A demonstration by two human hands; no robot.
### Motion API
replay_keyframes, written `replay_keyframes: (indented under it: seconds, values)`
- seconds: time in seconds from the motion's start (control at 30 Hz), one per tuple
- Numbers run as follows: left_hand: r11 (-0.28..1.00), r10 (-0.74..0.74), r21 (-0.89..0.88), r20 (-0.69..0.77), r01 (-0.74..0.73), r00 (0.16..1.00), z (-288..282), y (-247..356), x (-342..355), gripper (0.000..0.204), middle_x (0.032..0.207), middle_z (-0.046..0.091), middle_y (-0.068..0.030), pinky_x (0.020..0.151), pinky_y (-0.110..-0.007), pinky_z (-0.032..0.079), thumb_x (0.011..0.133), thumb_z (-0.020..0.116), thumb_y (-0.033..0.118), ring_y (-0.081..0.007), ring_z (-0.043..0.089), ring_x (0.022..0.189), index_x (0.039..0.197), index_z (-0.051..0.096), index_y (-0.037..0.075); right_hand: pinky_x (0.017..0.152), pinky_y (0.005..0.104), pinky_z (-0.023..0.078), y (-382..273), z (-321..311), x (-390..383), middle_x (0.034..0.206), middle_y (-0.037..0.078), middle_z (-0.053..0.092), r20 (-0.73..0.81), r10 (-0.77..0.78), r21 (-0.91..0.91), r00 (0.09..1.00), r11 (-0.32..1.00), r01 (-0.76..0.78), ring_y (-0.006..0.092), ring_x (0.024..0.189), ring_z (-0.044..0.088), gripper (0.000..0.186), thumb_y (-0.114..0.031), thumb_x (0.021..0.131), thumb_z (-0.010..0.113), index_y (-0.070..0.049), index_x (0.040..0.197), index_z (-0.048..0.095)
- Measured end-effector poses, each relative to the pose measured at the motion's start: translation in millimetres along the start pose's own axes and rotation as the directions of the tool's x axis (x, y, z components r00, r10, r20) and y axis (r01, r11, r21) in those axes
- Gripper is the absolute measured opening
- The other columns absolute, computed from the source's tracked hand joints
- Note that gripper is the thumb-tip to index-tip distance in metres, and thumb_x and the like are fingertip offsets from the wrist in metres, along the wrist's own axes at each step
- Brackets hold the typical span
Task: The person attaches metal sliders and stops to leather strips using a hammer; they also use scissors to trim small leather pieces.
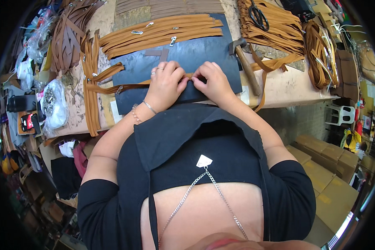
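Observation:
My left hand and my right hand meet over a dark board at the table's near edge. Both hands pinch the end of a tan zipper between thumb and fingers; a short bit shows between them. This zipper runs left from my left hand and carries a metal slider. Small brown leather strips lie on the board just beyond my left hand. Farther back, several tan zippers with metal sliders lie side by side across the board. The fingertips partly hide the pinched end.
A wooden-handled hammer rests at the board's right edge. Beyond it lie black scissors on stacked zippers, and a coiled zipper bundle. Brown strips and a plastic bag are at left. Cardboard boxes stand right.

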State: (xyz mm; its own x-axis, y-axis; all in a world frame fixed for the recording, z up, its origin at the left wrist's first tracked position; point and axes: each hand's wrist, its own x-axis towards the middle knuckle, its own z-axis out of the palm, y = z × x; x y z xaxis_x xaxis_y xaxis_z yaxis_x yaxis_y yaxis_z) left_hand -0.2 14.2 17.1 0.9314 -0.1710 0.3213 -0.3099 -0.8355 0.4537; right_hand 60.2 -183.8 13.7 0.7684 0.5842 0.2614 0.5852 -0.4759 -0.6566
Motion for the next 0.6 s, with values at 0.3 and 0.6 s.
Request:
replay_keyframes:
  seconds: [0.3, 0.6]
  values:
    - [0.997, -0.032, -0.068, -0.036, 0.03, 0.999, 9.5, -7.7, -4.4, 0.023, 0.101, 0.066, -0.0021, 0.089, -0.038, 0.043, 0.087, 0.077, 0.015, -0.0251, 0.061, 0.098, 0.109, 0.073, 0.013, 0.08, 0.0428, 0.049, -0.8, 3.9, -0.5, 0.087, 0.01, 0.061, -0.047, 0.025, 0.001, 0.999, 1.0, -0.025, 0.0327, 0.088, 0.058, 0.015, -0.011, 0.081, 0.076, -0.005, 0.082, 0.062]
    - [0.978, 0.026, -0.204, -0.107, -0.047, 0.994, 8.3, -9.9, -1.6, 0.017, 0.096, 0.069, -0.0022, 0.086, -0.037, 0.045, 0.084, 0.078, 0.008, -0.0257, 0.061, 0.095, 0.1, 0.075, 0.011, 0.087, 0.0424, 0.052, -7.6, -3.5, 4.2, 0.103, 0.009, 0.061, 0.028, 0.122, 0.091, 0.992, 0.988, -0.124, 0.0323, 0.1, 0.063, 0.02, -0.008, 0.081, 0.076, -0.01, 0.1, 0.07]
